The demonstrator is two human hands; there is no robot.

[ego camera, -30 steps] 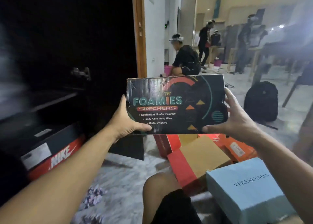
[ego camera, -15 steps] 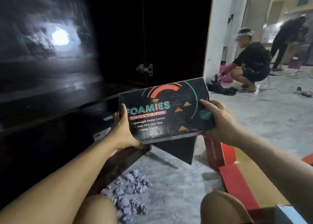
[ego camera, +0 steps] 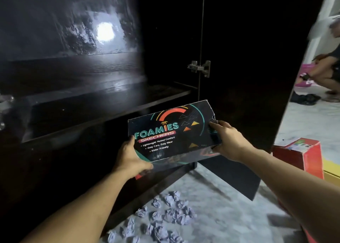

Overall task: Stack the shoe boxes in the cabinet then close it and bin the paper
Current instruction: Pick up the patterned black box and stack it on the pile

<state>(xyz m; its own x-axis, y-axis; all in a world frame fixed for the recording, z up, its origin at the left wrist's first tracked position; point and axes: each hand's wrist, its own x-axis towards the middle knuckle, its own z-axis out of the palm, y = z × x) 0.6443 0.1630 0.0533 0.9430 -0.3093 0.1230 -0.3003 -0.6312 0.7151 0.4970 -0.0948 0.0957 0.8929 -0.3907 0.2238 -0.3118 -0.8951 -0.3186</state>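
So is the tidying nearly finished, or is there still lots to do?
Lots to do. In hand: the left hand and right hand hold the black Foamies box at the open cabinet, not yet set down. What is already stacked inside is too dark to tell. Left: a red box waits on the floor, the cabinet door stands open, and crumpled paper lies unbinned.

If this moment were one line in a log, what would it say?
step: stacking | both hands grip black Foamies Skechers shoe box | left hand | right hand | cabinet open | crumpled paper on floor
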